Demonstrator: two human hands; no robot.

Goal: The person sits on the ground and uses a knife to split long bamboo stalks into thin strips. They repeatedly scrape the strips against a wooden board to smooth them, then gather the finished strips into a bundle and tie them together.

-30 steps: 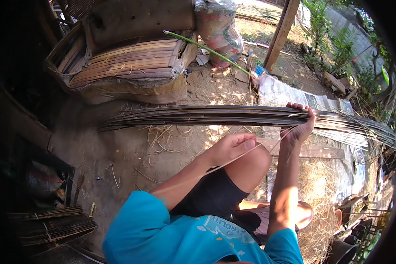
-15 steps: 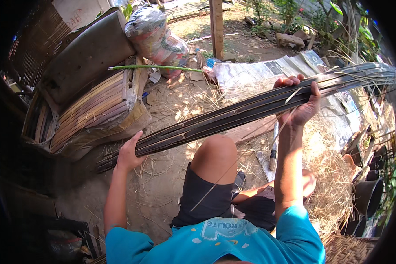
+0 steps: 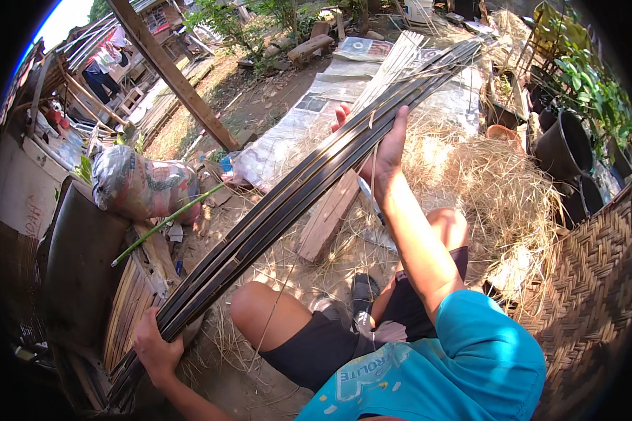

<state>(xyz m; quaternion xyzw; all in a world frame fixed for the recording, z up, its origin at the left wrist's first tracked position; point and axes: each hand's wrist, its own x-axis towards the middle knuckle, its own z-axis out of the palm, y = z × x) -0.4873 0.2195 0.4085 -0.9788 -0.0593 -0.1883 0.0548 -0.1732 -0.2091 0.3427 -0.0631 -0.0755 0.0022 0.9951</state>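
Observation:
A long bundle of dark, split bamboo-like strips [image 3: 260,235] slants across in front of me, from low on the left to the far right. My left hand [image 3: 156,344] grips it near its lower end, fingers wrapped around the strips. Farther along, my right hand [image 3: 384,151] cradles the bundle from beneath, with the thumb on the near side and fingertips showing past the far side. The far end reaches over printed sheets [image 3: 344,70] on the ground, beside a bunch of pale strips [image 3: 398,59].
A wooden plank [image 3: 328,219] lies under the bundle, beside a heap of straw-like shavings [image 3: 463,168]. At left are a stuffed sack [image 3: 144,182], a green stalk [image 3: 167,223] and stacked slats [image 3: 128,312]. Black pots [image 3: 563,151] and a woven panel [image 3: 583,274] stand at right.
My view has turned to the right. The bundle, nearly level before, now slopes more steeply, its far end swung up and away from me. Both hands still hold it.

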